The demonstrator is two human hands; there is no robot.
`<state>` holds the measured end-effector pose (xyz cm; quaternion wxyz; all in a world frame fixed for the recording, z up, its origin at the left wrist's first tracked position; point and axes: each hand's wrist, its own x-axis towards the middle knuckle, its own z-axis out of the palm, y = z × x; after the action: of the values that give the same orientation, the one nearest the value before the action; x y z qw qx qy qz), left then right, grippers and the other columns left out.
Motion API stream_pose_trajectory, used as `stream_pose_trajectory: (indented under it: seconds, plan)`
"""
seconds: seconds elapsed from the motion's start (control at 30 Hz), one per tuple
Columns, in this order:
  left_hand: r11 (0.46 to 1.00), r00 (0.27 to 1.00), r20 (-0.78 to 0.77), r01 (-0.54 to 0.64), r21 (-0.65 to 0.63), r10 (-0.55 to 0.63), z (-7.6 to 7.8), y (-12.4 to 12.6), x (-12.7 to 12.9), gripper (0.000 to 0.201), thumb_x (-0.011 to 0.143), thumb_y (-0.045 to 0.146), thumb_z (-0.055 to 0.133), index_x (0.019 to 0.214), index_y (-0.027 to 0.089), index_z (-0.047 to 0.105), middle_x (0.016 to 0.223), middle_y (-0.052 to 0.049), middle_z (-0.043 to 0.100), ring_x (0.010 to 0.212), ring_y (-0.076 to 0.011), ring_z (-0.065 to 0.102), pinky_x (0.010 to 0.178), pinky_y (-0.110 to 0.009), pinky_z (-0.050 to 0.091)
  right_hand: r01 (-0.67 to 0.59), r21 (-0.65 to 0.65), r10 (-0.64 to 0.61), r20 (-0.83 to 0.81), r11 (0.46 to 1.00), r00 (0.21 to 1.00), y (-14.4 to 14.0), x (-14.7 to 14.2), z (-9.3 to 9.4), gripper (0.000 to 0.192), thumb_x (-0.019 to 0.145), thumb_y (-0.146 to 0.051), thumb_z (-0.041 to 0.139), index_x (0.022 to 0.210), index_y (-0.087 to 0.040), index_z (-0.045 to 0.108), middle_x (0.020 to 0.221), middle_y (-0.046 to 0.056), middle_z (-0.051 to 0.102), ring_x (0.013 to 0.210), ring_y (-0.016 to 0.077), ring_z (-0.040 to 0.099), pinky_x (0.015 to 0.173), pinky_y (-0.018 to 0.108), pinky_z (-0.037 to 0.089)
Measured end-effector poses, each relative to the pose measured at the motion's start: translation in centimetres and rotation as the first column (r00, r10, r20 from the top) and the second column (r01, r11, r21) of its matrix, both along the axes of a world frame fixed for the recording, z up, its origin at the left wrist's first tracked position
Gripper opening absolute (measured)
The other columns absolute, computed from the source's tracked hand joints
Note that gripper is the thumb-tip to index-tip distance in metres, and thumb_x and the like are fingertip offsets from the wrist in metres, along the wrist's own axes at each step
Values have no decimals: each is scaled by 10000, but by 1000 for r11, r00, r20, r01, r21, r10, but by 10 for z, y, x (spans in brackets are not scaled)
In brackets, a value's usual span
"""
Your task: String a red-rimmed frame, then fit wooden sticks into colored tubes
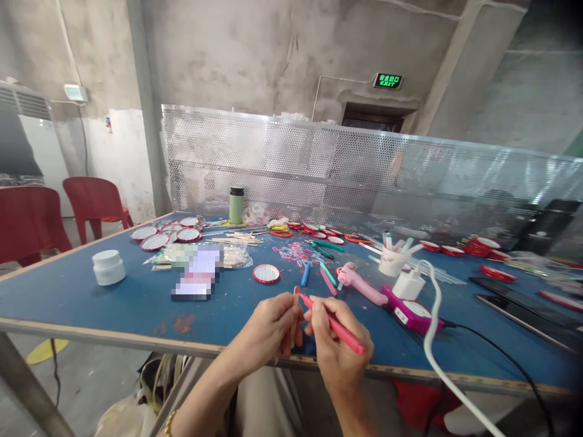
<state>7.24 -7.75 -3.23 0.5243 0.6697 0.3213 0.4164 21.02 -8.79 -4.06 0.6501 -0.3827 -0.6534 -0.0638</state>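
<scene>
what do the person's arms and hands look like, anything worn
Both forearms are bare, with no sleeves and no gloves on the left hand or right hand. A gold beaded bracelet sits on the left arm. No rings or watch show.

Small craft workshop, bare concrete walls (255, 54), exit sign (387, 81), blue worktable (113, 297) beyond the hands strewn with round mirrors (266, 274), perforated screen (364, 176) behind.

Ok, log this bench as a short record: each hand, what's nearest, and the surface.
left hand: pinches a wooden stick upright
right hand: holds a red marker, tip at the stick
nearest: round red-rimmed mirror, pink glue gun, white charger
surface: blue table
far left: white jar
</scene>
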Motion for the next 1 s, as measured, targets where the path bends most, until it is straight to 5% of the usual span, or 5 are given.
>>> stream_pose_trajectory:
  seconds: [1.0]
  plan:
    - [1000, 1000, -4, 2, -10, -2, 2, -1, 0, 451, 947, 585, 402, 750, 187, 482, 545, 49, 491, 407, -63, 407, 372, -163, 310, 2, -35, -2, -4, 999, 1000, 0, 0, 0, 186, 943, -235, 557, 781, -182, 633, 618, -11, 664, 509, 113, 631, 530, 207, 507]
